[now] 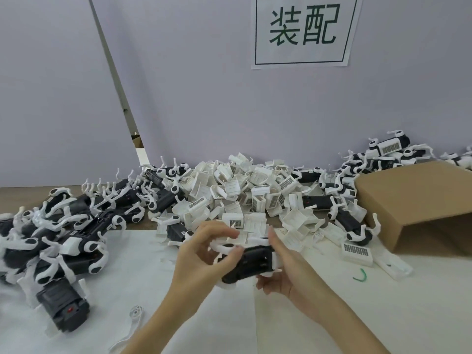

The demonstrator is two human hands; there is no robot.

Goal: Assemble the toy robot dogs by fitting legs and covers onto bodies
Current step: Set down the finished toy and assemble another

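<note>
A black toy dog body (251, 263) with white legs is held above the white table sheet near the middle. My left hand (204, 251) pinches one of its white legs (224, 249) at the body's left end. My right hand (283, 267) cradles the body from below and the right, fingers curled under it and against its white end piece. A heap of white covers (245, 192) lies just behind the hands. Black bodies with legs fitted (63, 231) are piled at the left.
An open cardboard box (419, 200) lies on its side at the right, with more dogs (388, 149) behind it. One black body (61, 307) and a loose white leg (130, 325) lie at the near left. A green twist tie (361, 275) lies right of the hands.
</note>
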